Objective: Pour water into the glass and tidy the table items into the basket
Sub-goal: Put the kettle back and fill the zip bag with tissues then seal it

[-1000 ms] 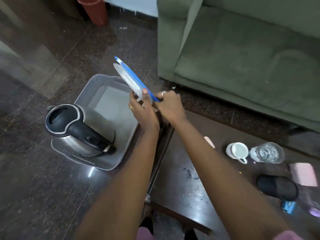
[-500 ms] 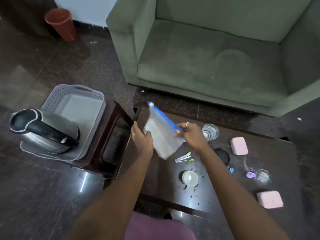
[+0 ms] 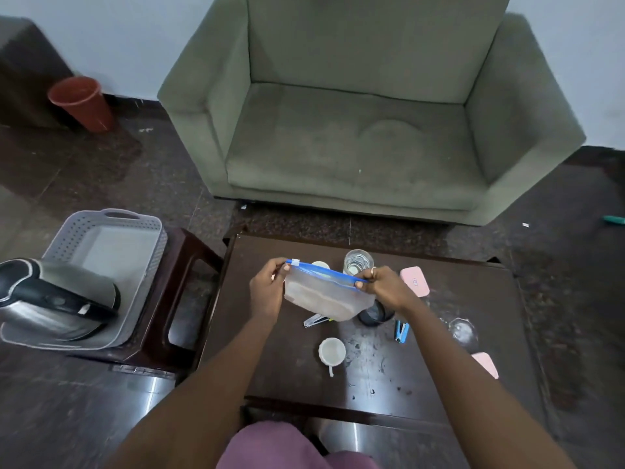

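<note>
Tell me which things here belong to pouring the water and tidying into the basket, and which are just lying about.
Job in hand: zip bag, pinched by left hand and right hand; glass; kettle; basket; white cup; blue stapler; pink case.
Lying about: green armchair; red bin; teal object on the floor.

Only one view, from a wide-angle camera worn on the head. Looks forward and steeply down from the near side of the dark table (image 3: pixel 291 374), above the lap. Stands close to the left hand (image 3: pixel 267 292) and the right hand (image 3: pixel 385 289), placed near the middle of the frame with the zip bag (image 3: pixel 328 296) between them. Takes in also the green armchair (image 3: pixel 355 147) beyond the table, and at the left the grey basket (image 3: pixel 64 236) on a stool (image 3: pixel 189 252). Bends straight lines toward the edges.
</note>
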The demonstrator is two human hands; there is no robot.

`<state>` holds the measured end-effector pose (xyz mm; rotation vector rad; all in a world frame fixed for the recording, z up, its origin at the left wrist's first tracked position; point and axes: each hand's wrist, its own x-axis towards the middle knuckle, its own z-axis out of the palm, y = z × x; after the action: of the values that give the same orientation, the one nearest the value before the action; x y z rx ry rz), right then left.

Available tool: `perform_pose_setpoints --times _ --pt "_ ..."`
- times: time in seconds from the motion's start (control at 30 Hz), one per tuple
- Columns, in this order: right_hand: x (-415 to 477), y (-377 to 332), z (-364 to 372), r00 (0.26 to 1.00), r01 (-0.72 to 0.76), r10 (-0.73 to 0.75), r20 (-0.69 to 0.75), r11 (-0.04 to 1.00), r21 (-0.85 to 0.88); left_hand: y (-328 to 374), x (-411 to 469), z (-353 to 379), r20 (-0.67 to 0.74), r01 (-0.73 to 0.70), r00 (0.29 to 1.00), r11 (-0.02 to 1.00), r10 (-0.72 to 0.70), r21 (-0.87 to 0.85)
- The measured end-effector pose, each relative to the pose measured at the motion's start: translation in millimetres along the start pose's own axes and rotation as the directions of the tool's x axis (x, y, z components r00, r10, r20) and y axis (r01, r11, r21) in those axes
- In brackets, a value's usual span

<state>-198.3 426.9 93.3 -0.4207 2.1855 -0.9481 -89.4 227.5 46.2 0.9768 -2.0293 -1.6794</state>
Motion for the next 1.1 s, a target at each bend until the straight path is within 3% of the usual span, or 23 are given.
perform_pose_setpoints --times 0.2,0.4,0.5,0.73,0.93,1.1 --pt "-1 1 7 0.999 -0.019 0.009 -0.039 0.968 -0.250 6 -7 11 0.015 0.015 1.000 0.999 -0.014 -0.048" --pt "7 -39 47 0.977 0.156 -0.175 -0.123 0.976 -0.149 5 -12 13 0.075 0.012 0.997 1.000 -0.011 -0.013" --pt "13 -49 62 0.970 0.172 -0.197 -0.140 0.970 -0.174 4 -12 11 0.073 -0.011 0.997 1.000 0.010 0.000" --pt "17 -41 71 0.965 0.097 -0.146 -0.218 0.970 -0.222 0 -7 8 -0.019 -0.005 1.000 1.000 0.005 0.025" --pt "3 -5 62 0.969 -0.081 0.011 -0.247 0.959 -0.273 -7 3 2 -0.136 0.052 0.989 0.999 -0.051 -0.001" --pt "-6 17 52 0.960 -0.174 0.116 -0.255 0.960 -0.221 -9 9 -3 -0.146 0.057 0.988 0.998 -0.055 0.009"
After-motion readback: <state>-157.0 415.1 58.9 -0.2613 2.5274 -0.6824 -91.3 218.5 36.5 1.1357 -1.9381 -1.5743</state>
